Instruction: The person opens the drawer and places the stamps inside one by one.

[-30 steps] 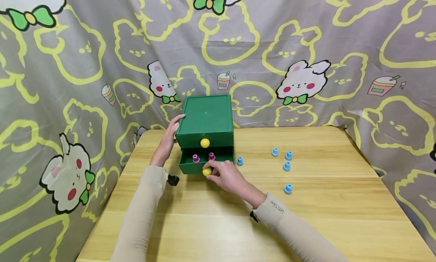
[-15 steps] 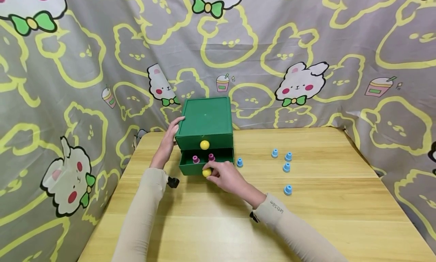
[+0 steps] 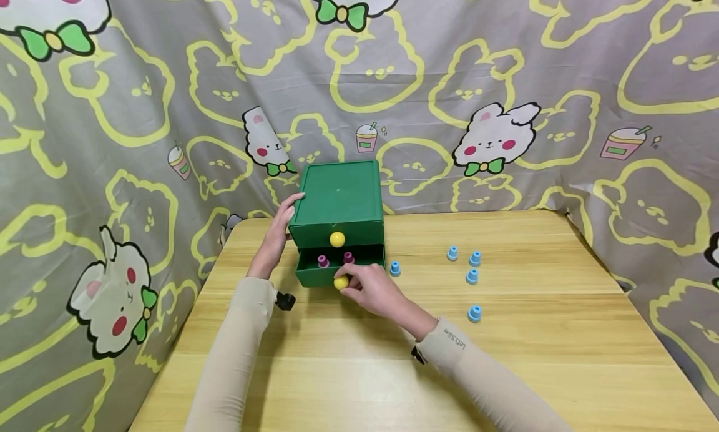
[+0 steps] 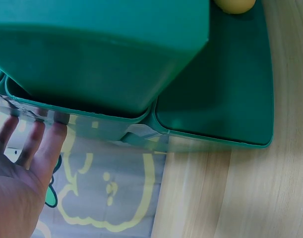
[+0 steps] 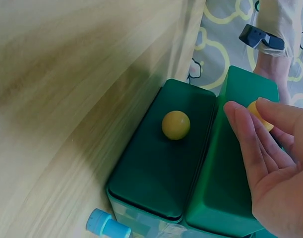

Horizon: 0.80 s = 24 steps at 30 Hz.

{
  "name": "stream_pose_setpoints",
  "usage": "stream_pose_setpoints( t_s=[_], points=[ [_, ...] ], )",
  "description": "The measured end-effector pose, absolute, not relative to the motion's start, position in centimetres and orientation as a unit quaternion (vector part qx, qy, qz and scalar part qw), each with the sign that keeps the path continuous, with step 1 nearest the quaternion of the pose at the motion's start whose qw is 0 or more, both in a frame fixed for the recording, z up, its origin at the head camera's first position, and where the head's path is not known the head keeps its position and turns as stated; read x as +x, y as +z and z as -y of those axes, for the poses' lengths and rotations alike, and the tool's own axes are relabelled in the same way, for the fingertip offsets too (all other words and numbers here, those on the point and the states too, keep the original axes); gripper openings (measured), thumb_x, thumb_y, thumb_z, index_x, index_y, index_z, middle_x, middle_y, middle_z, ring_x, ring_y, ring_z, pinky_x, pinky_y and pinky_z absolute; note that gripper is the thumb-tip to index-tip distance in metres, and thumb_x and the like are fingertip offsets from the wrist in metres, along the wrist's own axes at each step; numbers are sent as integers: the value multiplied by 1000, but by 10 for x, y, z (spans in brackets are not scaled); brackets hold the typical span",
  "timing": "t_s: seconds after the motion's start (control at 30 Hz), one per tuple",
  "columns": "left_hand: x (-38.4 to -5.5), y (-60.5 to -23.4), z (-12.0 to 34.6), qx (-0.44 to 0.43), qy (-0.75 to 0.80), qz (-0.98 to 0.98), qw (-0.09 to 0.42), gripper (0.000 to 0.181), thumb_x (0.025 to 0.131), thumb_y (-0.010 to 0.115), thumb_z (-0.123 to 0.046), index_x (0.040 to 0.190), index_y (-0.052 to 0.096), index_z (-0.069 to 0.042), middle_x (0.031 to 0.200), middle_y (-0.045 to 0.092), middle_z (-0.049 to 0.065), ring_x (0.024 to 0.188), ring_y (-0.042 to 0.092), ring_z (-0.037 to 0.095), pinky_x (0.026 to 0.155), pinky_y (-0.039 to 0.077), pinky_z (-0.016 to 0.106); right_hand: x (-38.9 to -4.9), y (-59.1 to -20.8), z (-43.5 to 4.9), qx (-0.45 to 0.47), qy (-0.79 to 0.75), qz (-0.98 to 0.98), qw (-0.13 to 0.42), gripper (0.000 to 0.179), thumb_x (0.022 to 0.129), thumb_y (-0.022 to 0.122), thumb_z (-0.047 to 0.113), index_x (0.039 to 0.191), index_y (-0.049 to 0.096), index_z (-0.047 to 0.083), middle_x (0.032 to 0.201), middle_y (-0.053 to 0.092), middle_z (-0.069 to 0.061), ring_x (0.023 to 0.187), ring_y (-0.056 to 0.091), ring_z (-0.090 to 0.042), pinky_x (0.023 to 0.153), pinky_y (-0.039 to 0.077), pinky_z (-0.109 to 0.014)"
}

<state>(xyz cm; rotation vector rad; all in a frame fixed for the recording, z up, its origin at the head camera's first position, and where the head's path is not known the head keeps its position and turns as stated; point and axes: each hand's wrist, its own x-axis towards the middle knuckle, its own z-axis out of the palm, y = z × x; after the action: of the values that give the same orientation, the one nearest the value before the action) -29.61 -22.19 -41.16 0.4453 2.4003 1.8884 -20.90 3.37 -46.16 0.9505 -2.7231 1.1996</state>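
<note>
A green two-drawer cabinet point(image 3: 339, 191) stands on the table, its lower drawer point(image 3: 314, 278) pulled partway out. Two magenta stepped pegs point(image 3: 322, 261) stand inside that drawer. My right hand point(image 3: 379, 289) pinches the lower drawer's yellow knob point(image 3: 341, 283) between thumb and fingers; the right wrist view shows this knob point(image 5: 260, 116) partly covered by the fingers. Against the cabinet's left side rests my left hand point(image 3: 273, 241), its fingers point(image 4: 49, 148) straight in the left wrist view. The upper drawer, with its own yellow knob point(image 3: 337, 239), is closed.
One blue stepped peg point(image 3: 395, 268) stands on the table close to the cabinet's right side. Several more blue pegs point(image 3: 472, 276) are spread farther right. A patterned curtain point(image 3: 410, 76) hangs behind and to the left of the wooden table point(image 3: 348, 382).
The lower drawer has slid slightly inward, with my right hand moving along on its knob. My left hand stays on the cabinet's side. The head view has tilted a little.
</note>
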Motion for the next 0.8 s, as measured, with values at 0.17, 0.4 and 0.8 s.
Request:
stream_pose_setpoints(
  t_s=[0.17,0.4,0.8],
  points=[
    [-296,-412,222,144,610,-778,28,51,112,29,-45,161,32,-33,171,18,3,143,36,37,104,37,59,-214,-463,-34,301,384,873,8,22,94,77,12,116,73,14,96,76,0,79,69,-5,71,54,-19],
    [-296,-411,222,144,612,-777,23,50,113,29,-43,161,34,-30,170,20,6,141,38,36,101,39,55,-222,-464,-33,297,382,875,17,22,94,77,12,116,73,16,93,76,0,78,69,-6,70,54,-20],
    [-298,-412,222,143,616,-775,23,51,112,30,-44,161,34,-30,170,20,5,142,37,38,102,37,58,-231,-463,-32,297,381,875,26,24,94,77,12,117,73,15,93,77,-1,78,71,-7,70,55,-21]
  ],
)
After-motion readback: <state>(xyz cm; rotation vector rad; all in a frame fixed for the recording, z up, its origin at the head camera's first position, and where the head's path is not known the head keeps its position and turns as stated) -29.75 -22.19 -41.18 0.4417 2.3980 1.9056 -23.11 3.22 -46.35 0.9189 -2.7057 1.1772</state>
